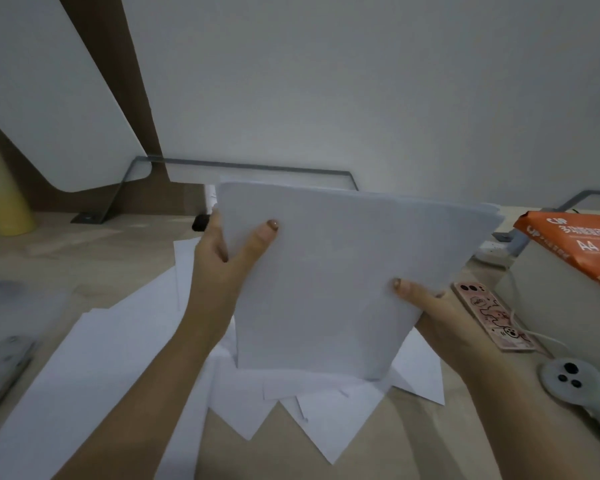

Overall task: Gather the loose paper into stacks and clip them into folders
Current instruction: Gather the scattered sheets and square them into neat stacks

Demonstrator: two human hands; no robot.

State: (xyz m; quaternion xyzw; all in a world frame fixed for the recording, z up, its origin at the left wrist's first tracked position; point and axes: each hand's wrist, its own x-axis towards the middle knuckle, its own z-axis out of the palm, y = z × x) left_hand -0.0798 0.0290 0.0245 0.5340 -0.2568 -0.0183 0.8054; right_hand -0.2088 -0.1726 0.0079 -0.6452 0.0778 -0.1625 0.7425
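We've got the stack [343,271] upright over the loose sheets [118,358] on the desk [413,445], with the fingers of our left hand [222,258] and right hand [426,313] gripping its sides. The far right corner is fanned, so a slack grip could spill sheets.

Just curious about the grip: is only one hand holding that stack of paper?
No, the left hand and right hand both grip the paper stack.

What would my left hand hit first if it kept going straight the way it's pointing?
The left hand, gripping the paper stack, points up and away toward the white back panel. That is probably what it meets first, though depth is unclear.
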